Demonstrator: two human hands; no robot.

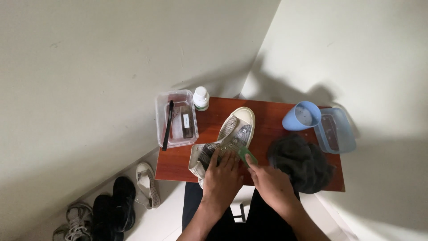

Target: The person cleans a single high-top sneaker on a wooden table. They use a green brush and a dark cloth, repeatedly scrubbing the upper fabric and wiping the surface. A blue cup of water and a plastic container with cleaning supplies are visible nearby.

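A grey-and-white high-top sneaker (235,129) lies on a small reddish-brown table (267,117), toe pointing away from me. My left hand (221,176) rests flat on the shoe's ankle part, fingers spread over the lace area, pressing it down. My right hand (269,180) holds a small green brush or sponge (247,155) against the side of the shoe.
A clear plastic box (174,118) with a black stick and a small item stands at the table's left, a white bottle (201,98) behind it. A blue cup (302,116), a bluish clear tub (335,130) and a dark cloth (301,161) sit on the right. Other shoes (116,203) lie on the floor at left.
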